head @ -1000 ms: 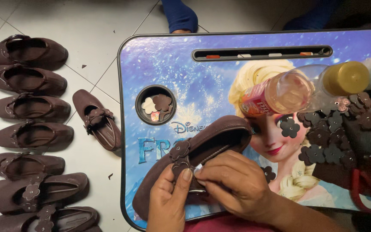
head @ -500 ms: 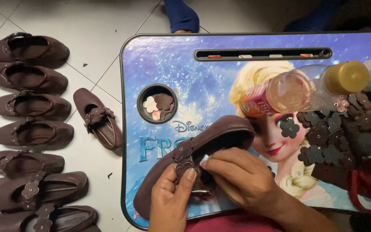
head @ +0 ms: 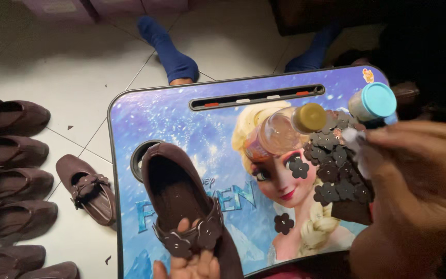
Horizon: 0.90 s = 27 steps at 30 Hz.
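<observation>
Left hand [head: 189, 263], at six o'clock on our bench [head: 181, 116], grips the brown shoe [head: 181, 206] under its flower strap; it looks light and soft. Right hand [head: 414, 201] seems to pinch something white; its grip is unclear.

— Any packages or labels?
— A clear bottle [head: 277, 135] with a yellow cap lay at the tray's far right, and a teal-capped container [head: 372, 103] stood just beyond it.
</observation>
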Available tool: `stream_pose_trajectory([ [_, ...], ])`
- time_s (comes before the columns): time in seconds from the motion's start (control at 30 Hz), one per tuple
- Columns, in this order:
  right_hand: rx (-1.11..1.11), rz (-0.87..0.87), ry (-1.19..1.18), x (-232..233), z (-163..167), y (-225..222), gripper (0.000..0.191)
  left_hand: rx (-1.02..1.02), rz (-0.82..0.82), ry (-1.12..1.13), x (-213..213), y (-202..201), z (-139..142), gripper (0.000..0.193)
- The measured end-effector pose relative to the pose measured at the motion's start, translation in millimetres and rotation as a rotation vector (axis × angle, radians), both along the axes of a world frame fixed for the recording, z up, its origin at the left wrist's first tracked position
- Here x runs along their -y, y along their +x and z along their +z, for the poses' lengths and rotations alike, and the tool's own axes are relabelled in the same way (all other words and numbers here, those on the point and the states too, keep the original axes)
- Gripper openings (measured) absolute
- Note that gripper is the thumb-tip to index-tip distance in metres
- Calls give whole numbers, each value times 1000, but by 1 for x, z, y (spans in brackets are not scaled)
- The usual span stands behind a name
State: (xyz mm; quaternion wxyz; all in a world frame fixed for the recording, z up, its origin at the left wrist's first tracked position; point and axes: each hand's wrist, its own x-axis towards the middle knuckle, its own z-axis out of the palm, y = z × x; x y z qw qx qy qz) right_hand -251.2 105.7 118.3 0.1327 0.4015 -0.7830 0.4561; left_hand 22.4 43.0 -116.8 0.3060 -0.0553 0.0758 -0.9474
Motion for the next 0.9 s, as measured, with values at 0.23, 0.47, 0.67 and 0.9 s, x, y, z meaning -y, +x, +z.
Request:
stream_pose_trajectory([
  [0.23, -190, 5, 146, 39, 17, -6, 21, 419, -112, -75, 3, -37, -50, 82],
  [0.47, -234, 47, 133, 44, 23, -4, 18, 1418, 682, -2154, 13, -39, -82, 78],
  [0.67, -234, 120, 187, 38, 13, -11, 25, 995, -357, -1257, 5, -15, -32, 62],
  [0.9, 13, 146, -75, 30, -43, -51, 33, 1432, -476, -720, 9, -2, 48, 42],
])
